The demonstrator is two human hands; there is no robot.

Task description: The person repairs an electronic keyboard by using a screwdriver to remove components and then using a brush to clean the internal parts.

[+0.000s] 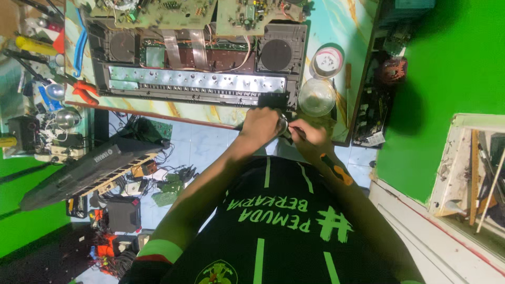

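An opened electronic keyboard chassis (194, 81) lies on the table with its speakers, ribbon cables and circuit boards (158, 13) exposed. My left hand (260, 126) is closed at the table's near edge, just below a black key block (273, 100). It pinches a small shiny metal part (282, 125). My right hand (311, 134) meets it from the right, holding a screwdriver. The screwdriver's black and orange handle (336, 169) runs back along my wrist, and its thin shaft points at the metal part. The fingertips are hidden.
A clear plastic bowl (316, 97) and a round lid (329, 60) sit at the table's right end. Orange-handled pliers (79, 89) and other tools lie at the left. A second keyboard (89, 168) leans among cables and boxes on the floor. A green wall (452, 68) stands to the right.
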